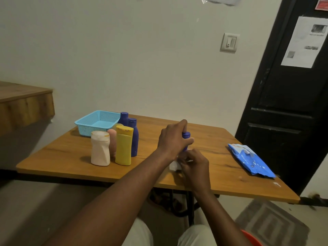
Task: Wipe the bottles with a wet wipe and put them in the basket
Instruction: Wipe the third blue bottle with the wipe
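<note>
Far left, at the rear corner of the wooden bench [62, 153]: a light-blue mesh basket [97, 123], open side up, its pale floor in plain sight. All the bottles outside it.

Just beside the basket's right wall, a tight cluster of upright, capped bottles. In the front row, a white bottle [100, 150] with a dented body, then a yellow bottle [124, 146] with a flip cap. Between and behind these, a pink bottle [112, 139], half hidden. At the back, a tall blue bottle [124, 118] touching or nearly touching the basket, and a second blue bottle [134, 139] at the cluster's right edge. All opaque, so contents not to be told.

Centre, well apart from the cluster: the left hand [173, 139], reaching in from below, fingers curled round the upper part of a small blue bottle [186, 137] and holding it upright, cap showing past the knuckles. Base of the bottle hidden; resting on the bench or lifted, impossible to say.

Directly below, the right hand [194, 167], fingers curled, pinching a crumpled white wet wipe [174, 166] close against the lower part of the small blue bottle, the exact contact hidden by the fingers.

Right, near the bench's edge: a blue wipes pack [250, 160] lying flat, its flap label peeled partly up. Beyond it, a dark door [284, 103].
</note>
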`<state>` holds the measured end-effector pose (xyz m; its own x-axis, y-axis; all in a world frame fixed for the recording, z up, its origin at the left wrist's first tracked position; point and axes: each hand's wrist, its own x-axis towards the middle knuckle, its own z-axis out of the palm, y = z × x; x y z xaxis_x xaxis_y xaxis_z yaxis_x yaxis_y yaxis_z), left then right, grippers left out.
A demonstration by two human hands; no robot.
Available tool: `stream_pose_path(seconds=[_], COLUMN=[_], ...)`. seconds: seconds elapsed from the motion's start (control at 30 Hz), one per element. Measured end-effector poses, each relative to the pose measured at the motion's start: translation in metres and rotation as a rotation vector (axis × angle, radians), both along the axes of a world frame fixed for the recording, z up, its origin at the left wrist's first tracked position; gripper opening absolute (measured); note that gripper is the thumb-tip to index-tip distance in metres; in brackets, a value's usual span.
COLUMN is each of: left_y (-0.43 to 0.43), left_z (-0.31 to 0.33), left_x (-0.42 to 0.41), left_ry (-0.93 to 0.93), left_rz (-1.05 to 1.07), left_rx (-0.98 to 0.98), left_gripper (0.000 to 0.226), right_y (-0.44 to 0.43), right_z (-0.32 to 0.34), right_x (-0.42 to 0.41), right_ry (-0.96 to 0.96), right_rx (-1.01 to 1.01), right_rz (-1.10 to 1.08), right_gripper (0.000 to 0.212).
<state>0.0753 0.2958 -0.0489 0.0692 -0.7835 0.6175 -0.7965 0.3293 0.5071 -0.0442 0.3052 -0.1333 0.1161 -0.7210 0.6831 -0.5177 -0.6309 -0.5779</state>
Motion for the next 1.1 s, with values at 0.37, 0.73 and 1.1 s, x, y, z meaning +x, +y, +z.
stream_pose_path(seconds=[0.37, 0.73, 1.1], left_y=[-0.002, 0.002, 0.005], left_z=[0.001, 0.004, 0.004], left_x=[0.003, 0.005, 0.002], left_ry=[0.035, 0.058, 0.069], left_rz=[-0.038, -0.064, -0.073], left_rx=[0.012, 0.048, 0.060], left_gripper=[0.040, 0.039, 0.037], right_y=[-0.001, -0.010, -0.026], right_z=[-0.014, -0.005, 0.003], right_x=[-0.013, -0.029, -0.010], right_ry=[0.003, 0.070, -0.114], right_rx=[0.140, 0.330, 0.373], right_rz=[0.035, 0.082, -0.010], right_gripper=[0.021, 0.025, 0.010])
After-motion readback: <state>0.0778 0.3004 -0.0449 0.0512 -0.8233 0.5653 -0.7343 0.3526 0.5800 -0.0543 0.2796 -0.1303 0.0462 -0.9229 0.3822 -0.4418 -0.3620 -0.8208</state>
